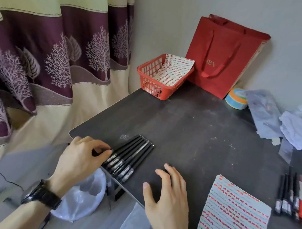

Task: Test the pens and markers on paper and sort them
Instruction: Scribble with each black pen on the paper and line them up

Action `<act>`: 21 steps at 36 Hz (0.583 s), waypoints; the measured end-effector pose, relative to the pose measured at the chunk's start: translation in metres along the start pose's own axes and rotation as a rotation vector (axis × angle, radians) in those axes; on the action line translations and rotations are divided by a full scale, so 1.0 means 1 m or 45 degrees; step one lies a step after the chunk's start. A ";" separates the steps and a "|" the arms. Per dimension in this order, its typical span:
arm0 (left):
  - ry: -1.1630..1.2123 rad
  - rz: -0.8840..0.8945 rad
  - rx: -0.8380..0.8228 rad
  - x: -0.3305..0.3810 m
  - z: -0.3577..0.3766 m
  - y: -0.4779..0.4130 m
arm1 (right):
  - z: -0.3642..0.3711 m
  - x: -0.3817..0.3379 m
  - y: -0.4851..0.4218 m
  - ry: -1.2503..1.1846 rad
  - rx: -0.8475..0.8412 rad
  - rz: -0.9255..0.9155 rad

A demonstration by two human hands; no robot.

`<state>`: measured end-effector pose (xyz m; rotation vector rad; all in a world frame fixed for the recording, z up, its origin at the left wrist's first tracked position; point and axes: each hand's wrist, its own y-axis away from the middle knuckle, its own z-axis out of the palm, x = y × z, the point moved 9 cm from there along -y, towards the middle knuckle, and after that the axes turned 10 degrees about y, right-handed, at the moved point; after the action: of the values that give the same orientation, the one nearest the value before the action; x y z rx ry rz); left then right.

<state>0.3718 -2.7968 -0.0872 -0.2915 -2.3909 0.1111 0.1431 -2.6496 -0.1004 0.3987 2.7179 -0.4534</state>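
Several black pens (pixel 130 157) lie side by side in a slanted row near the front left corner of the dark table (pixel 198 133). My left hand (pixel 83 155) is at the row's left side, its curled fingertips touching the outermost pen. My right hand (pixel 167 193) hovers flat over the table just right of the row, fingers spread and holding nothing. A sheet of paper (pixel 234 219) covered with red and dark test strokes lies at the front right. More pens and red markers (pixel 298 197) lie in a row at the right edge.
A red basket (pixel 152 73) holding another marked sheet stands at the back left corner. Behind it leans a red paper bag (pixel 221 54). Tape rolls (pixel 237 97) and crumpled cloths (pixel 286 122) crowd the back right. A plastic bag (pixel 82 198) hangs below the table's front edge.
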 end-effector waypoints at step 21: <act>-0.103 0.056 0.007 0.005 0.000 0.009 | 0.004 0.002 0.000 -0.003 0.041 -0.033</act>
<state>0.3699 -2.7872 -0.0859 -0.3428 -2.4649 0.1521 0.1427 -2.6505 -0.1043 0.3717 2.7191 -0.5049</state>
